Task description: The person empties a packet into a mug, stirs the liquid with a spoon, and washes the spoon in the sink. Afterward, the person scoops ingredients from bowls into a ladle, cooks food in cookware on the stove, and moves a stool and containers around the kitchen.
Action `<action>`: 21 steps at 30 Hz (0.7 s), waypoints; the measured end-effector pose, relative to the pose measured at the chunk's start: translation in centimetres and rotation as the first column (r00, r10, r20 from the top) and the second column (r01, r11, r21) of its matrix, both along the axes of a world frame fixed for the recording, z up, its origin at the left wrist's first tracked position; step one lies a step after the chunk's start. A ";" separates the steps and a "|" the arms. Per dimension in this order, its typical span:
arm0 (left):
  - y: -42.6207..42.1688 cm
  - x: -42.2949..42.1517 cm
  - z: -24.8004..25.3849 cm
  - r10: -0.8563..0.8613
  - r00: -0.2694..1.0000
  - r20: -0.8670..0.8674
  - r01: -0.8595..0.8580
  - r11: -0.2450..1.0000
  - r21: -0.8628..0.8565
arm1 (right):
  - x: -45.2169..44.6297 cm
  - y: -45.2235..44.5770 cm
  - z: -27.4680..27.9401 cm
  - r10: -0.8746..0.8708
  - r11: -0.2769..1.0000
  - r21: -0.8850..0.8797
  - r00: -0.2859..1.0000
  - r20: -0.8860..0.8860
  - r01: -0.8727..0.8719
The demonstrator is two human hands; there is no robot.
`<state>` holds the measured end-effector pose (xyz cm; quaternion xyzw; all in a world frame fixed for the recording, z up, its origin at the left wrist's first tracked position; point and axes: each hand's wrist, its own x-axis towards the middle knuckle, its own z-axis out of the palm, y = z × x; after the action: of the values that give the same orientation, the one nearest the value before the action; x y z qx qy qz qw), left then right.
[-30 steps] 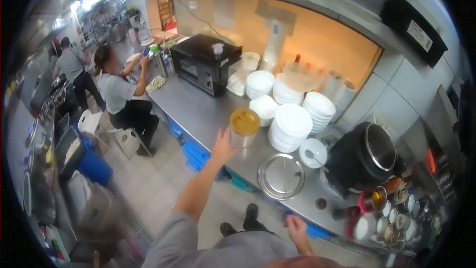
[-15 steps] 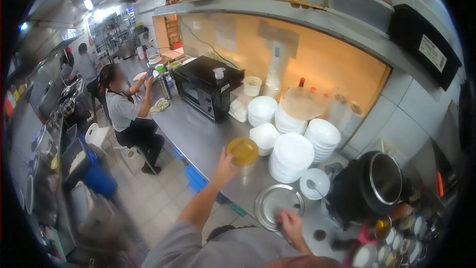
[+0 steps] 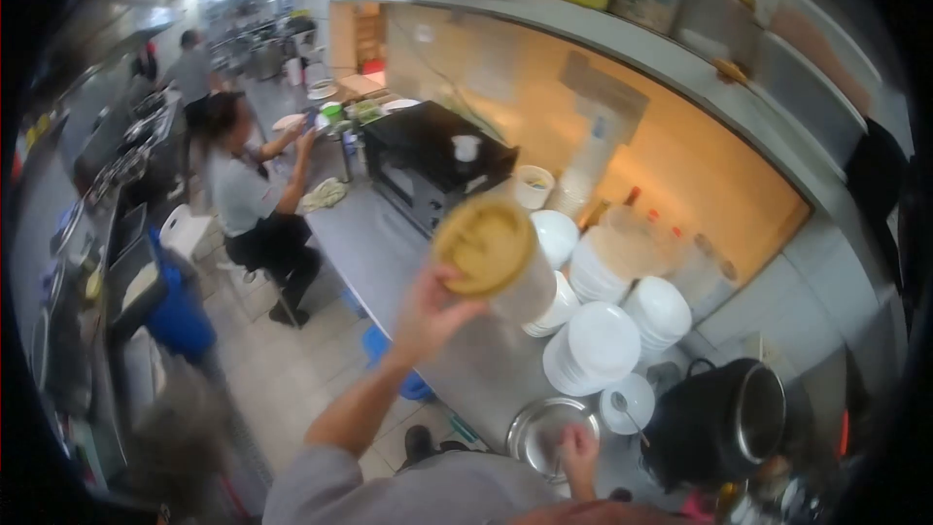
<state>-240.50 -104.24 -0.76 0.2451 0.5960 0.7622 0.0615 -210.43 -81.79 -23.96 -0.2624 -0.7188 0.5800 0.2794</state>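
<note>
My left hand [image 3: 432, 316] grips a clear jar with a yellow lid [image 3: 486, 245] and holds it up over the steel counter, tilted so the lid faces me. Its see-through body [image 3: 530, 294] is blurred in front of the white bowls. My right hand [image 3: 580, 449] is closed, its fingers curled together over a round shiny metal lid or tray [image 3: 533, 436] at the counter's front edge. What those fingers hold, if anything, cannot be made out. Just beyond lies a white bowl with a spoon [image 3: 622, 399].
Stacked white bowls [image 3: 595, 345] stand behind the jar. A black toaster oven [image 3: 428, 160] sits on the steel counter [image 3: 355, 243], and a large black pot [image 3: 714, 423] at right. Jars and tubs line the overhead shelf [image 3: 641, 44]. A seated person [image 3: 243, 185] is at left.
My left hand has raised the yellow-lidded jar off the counter area, closer to me. My right hand stays over the round metal piece. The whole view has shifted and tilted.
</note>
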 end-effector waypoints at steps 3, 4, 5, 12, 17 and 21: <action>0.0 -3.8 10.7 0.025 0.874 -0.486 0.125 0.954 0.272 | -1.2 -2.3 1.3 0.011 0.990 0.143 0.998 0.066 -0.020; 0.0 -4.1 15.4 0.097 0.786 -0.611 0.127 0.941 0.313 | -2.2 -3.0 3.0 0.084 0.964 0.246 0.993 0.089 -0.103; 0.4 -4.3 19.5 0.149 0.758 -0.635 0.071 0.949 0.307 | -2.9 -3.8 5.4 0.110 0.931 0.340 0.991 0.081 -0.131; 9.1 -4.7 38.3 0.380 0.345 -0.858 -0.269 0.916 0.297 | -2.6 -4.1 3.4 0.030 0.981 0.190 1.000 0.007 -0.031; 18.5 -7.3 42.8 0.392 0.352 -0.850 -0.310 0.906 0.289 | 0.0 -4.0 0.6 -0.110 0.992 0.053 0.993 -0.038 0.112; 24.3 -10.3 38.6 0.407 0.210 -0.889 -0.387 0.870 0.306 | 2.1 -4.6 0.0 -0.206 0.978 -0.006 0.975 -0.088 0.206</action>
<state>-250.82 -79.96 37.86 0.4767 0.5550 0.4729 -0.4910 -208.32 -86.44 -23.92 -0.3095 -0.6755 0.5578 0.3698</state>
